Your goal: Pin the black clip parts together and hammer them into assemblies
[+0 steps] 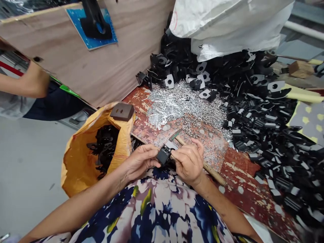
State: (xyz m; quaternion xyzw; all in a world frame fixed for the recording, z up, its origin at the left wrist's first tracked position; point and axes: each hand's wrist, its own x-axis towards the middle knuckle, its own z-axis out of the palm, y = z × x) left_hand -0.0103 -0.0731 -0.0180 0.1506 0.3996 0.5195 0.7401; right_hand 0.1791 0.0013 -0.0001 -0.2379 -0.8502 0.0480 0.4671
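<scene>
Between my hands, close to my body, is a small black clip part (164,154) with a metal piece in it. My left hand (144,158) pinches it from the left. At its right side, the fingers of my right hand (188,160) are closed in a pinch; whether they also hold a small pin is too small to make out. Just beyond lies a hammer (212,173) with a wooden handle, partly under my right hand. Farther back on the worn red bench (243,175) is a heap of silver pins (169,104).
Black clip parts (268,125) pile up along the right and back. A yellow sack (73,162) with black parts stands at left, a brown block (122,111) on its rim. Behind are a wooden panel (131,37) and white sheeting (227,23). Another person's arm (25,82) shows far left.
</scene>
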